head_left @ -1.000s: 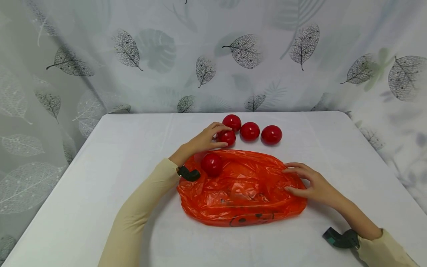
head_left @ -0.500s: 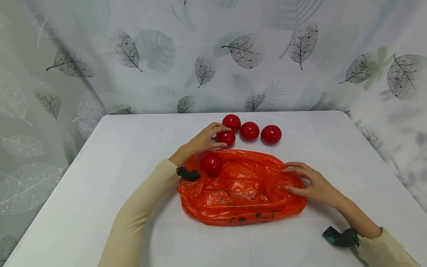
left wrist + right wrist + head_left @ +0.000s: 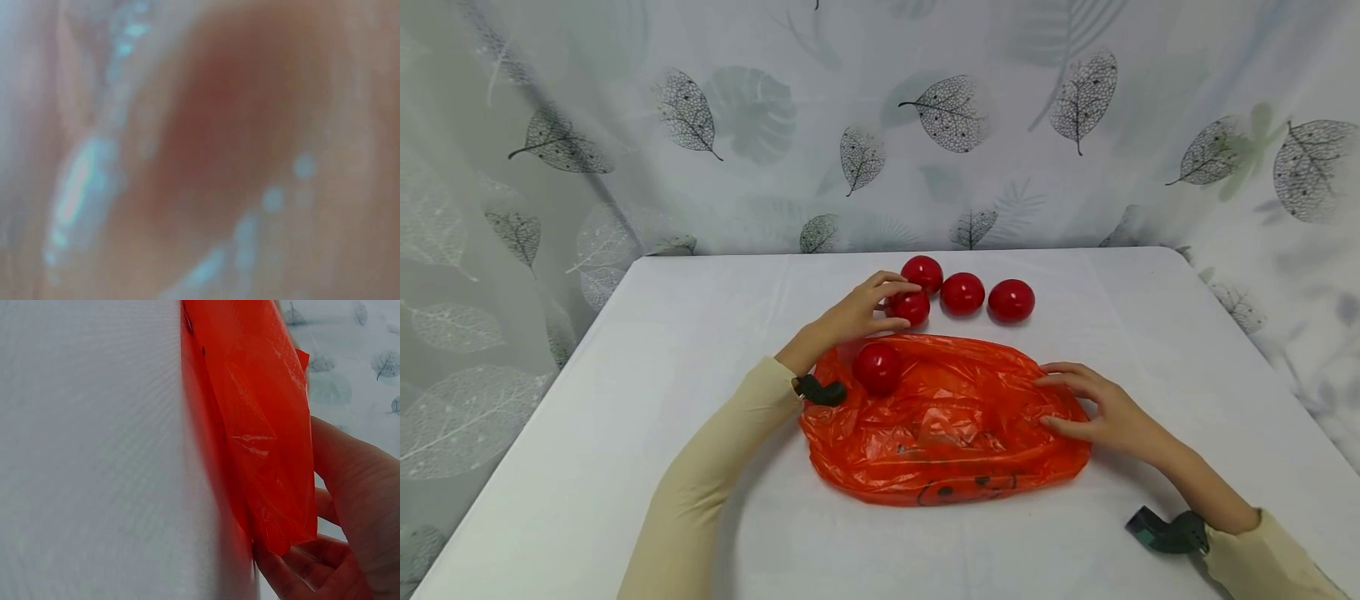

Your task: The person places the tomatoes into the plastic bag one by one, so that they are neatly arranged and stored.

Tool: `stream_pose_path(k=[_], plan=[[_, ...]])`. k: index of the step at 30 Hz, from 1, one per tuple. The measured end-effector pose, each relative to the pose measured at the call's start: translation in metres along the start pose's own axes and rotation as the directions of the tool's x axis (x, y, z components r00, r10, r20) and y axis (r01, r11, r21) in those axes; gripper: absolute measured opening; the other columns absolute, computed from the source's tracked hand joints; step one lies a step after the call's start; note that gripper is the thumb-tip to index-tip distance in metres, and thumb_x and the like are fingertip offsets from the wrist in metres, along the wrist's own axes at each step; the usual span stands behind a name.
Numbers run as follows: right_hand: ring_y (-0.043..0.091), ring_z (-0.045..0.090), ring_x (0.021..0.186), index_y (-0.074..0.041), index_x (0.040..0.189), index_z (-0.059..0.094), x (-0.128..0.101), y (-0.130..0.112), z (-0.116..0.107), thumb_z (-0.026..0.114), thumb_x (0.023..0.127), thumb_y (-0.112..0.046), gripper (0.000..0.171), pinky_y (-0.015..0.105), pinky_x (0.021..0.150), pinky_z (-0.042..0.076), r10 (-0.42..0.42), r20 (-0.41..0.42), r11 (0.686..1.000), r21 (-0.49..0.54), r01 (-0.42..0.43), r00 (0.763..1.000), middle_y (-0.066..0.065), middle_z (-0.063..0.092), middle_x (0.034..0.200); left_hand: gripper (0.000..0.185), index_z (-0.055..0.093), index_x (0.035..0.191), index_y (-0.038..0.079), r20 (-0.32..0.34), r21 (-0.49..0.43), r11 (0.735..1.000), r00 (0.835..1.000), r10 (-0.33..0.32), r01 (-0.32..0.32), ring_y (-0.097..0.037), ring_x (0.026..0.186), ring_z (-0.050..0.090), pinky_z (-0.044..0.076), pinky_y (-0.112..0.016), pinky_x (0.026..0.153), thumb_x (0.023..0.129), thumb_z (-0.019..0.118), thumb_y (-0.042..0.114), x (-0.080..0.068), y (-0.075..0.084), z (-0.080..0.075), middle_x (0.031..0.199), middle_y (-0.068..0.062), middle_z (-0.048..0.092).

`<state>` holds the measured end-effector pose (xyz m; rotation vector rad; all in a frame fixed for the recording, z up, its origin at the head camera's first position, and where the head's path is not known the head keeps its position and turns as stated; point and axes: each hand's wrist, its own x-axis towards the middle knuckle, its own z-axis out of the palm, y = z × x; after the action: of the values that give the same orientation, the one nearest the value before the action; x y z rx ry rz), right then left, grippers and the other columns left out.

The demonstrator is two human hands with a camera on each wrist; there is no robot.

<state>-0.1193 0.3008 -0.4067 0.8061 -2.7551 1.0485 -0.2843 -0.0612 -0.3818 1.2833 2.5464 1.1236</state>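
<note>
My left hand (image 3: 856, 313) reaches over the far-left edge of an orange-red plastic bag (image 3: 977, 412), its fingers and thumb curved round a shiny dark-red ball (image 3: 913, 307). Another red ball (image 3: 877, 369) sits in the bag's mouth at the left, close to the left wrist. The bag lies wide and crumpled, with a black drawing on its front. At its right end, my right hand (image 3: 1099, 412) holds the side with thumb and fingers spread apart; in the right wrist view the fingertips (image 3: 275, 565) meet the bag's lower corner. The left wrist view is a close reddish-brown blur.
Three more red balls stand behind the bag: one (image 3: 922, 274) right beside the gripped one, one (image 3: 962, 294) in the middle and one (image 3: 1011, 301) to the right. A white cloth covers the table (image 3: 625, 400). A leaf-print curtain (image 3: 760, 200) hangs behind its far edge.
</note>
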Motion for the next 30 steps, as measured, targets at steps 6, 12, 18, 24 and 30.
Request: stream_pose_path(k=[6,12,18,24,30], plan=[[0.008,0.046,0.117,-0.012,0.119,0.066,0.0,0.0,0.0,0.084,0.075,-0.011,0.047,0.018,0.083,0.051,0.019,0.009,1.0,-0.005,-0.019,1.0,0.011,0.057,0.128,0.055,0.053,0.138,0.005,0.0,0.023,0.998,0.999,0.05,-0.05,-0.029,0.123,0.051,0.051,-0.033,0.096,0.087,0.074,0.011,-0.002,0.004,-0.003,0.137,-0.017,0.044],[-0.008,0.04,0.117,-0.011,0.119,0.066,0.0,0.0,0.0,0.084,0.075,-0.01,0.048,0.017,0.082,0.05,0.004,0.007,1.0,0.008,-0.004,1.0,0.013,0.057,0.127,0.055,0.053,0.137,0.003,-0.012,0.041,0.992,0.993,0.12,-0.119,-0.028,0.121,0.052,0.052,-0.031,0.095,0.087,0.074,0.009,-0.004,0.01,-0.005,0.137,-0.018,0.044],[-0.014,0.037,0.117,-0.01,0.118,0.066,0.001,0.0,0.001,0.084,0.073,-0.007,0.048,0.016,0.083,0.05,-0.023,-0.008,1.0,0.012,0.023,1.0,0.013,0.058,0.126,0.053,0.054,0.136,0.003,-0.009,0.047,0.988,0.989,0.146,-0.146,-0.028,0.121,0.052,0.052,-0.031,0.094,0.087,0.074,0.011,-0.006,0.018,-0.006,0.136,-0.018,0.045],[-0.014,0.037,0.117,-0.01,0.118,0.067,0.0,0.001,0.002,0.084,0.073,-0.008,0.048,0.017,0.082,0.05,-0.02,-0.008,1.0,0.01,0.02,1.0,0.013,0.057,0.126,0.053,0.054,0.136,0.005,0.003,0.055,0.989,0.99,0.141,-0.141,-0.026,0.121,0.051,0.052,-0.03,0.094,0.088,0.073,0.012,-0.009,0.024,-0.005,0.136,-0.016,0.045],[-0.013,0.037,0.117,-0.01,0.118,0.067,0.0,0.001,0.002,0.084,0.073,-0.008,0.048,0.017,0.082,0.05,-0.017,-0.009,1.0,0.007,0.017,1.0,0.012,0.057,0.126,0.052,0.055,0.136,0.005,0.012,0.06,0.985,0.987,0.162,-0.162,-0.026,0.122,0.051,0.051,-0.03,0.095,0.088,0.073,0.013,-0.013,0.029,-0.003,0.137,-0.017,0.045]])
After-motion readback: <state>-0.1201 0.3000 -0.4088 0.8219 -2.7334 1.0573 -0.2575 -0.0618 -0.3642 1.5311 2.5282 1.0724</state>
